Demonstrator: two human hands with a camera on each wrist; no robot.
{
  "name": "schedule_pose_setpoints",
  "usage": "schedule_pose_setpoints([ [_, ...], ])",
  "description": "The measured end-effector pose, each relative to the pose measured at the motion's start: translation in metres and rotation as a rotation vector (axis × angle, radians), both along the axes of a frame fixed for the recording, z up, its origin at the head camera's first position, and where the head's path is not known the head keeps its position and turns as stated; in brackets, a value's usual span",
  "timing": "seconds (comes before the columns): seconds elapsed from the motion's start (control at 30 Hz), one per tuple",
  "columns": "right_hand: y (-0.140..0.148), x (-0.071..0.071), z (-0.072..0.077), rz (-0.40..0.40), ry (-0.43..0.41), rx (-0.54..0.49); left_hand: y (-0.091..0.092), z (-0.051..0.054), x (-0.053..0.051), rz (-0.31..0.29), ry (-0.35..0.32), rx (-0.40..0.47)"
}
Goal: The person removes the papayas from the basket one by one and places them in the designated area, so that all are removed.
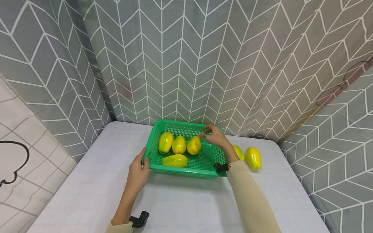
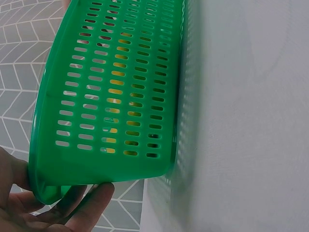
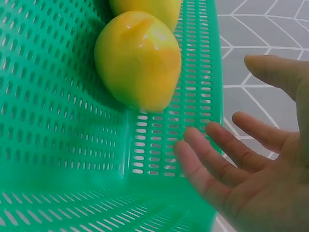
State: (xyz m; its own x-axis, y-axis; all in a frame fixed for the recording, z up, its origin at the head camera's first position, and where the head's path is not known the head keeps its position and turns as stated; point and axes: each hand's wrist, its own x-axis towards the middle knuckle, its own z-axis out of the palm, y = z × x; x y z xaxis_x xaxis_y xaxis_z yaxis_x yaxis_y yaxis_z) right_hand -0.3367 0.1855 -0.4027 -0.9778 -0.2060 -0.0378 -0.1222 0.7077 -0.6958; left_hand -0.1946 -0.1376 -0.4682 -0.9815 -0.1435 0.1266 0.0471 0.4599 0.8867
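Grey chevron curtain [image 1: 175, 64], white tabletop [image 1: 186, 207], grid-lined white panel [image 1: 36, 161] at left

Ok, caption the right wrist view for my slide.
An empty right hand near two yellow fruits in a green basket.

Soft, diffuse light with small glints on a yellow fruit [image 3: 137, 62], blur at its tip, left wrist view dimmer

Green slotted basket [image 1: 186, 171] upright on table [image 1: 186, 207]; four glossy yellow-green fruits [image 1: 179, 145] inside, two more right of it.
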Motion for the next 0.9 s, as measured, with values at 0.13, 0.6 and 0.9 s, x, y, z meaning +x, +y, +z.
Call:
schedule_pose_setpoints([
  [0.13,-0.002,-0.002,-0.002,-0.001,0.011,0.002,0.000,0.000,-0.001,-0.001,0.002,0.001],
  [0.6,-0.012,-0.011,-0.007,0.018,-0.020,0.071,0.000,0.000,0.000,-0.004,0.005,0.004],
  [0.9,-0.016,-0.014,-0.013,0.013,-0.031,0.130,0.000,0.001,0.000,-0.002,0.007,0.005],
])
